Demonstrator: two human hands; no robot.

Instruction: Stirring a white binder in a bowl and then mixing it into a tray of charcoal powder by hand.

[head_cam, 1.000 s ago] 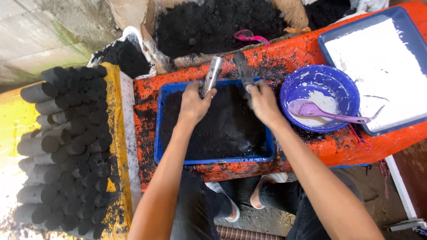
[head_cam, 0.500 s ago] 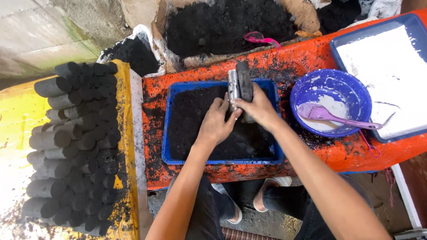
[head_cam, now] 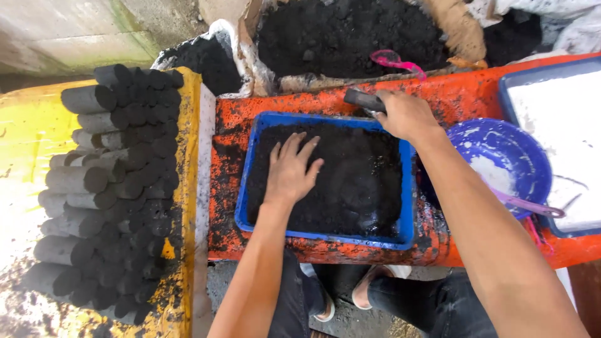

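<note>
While the left hand (head_cam: 291,168) lies flat with its fingers spread, palm down on the black powder, the right hand (head_cam: 405,116) is closed around a dark metal tube (head_cam: 364,100) at the far rim of the blue tray (head_cam: 325,236). The tube sticks out to the left of the fist, over the tray's back edge, and is well apart from the left hand. One blue tray holds the black powder (head_cam: 357,181), and it sits on one orange bench (head_cam: 228,144). To the right stands one blue bowl (head_cam: 510,150) with white powder in it and one pink spoon (head_cam: 532,205) lying across its near rim. Further right, partly out of view, is one more blue tray (head_cam: 563,122) filled with white powder. Behind the bench is one open sack (head_cam: 350,34) of black powder with a pink scoop (head_cam: 394,61) on top. To the left, black cylinders (head_cam: 113,188) are stacked on a yellow surface (head_cam: 31,138); there are too many to count exactly.
</note>
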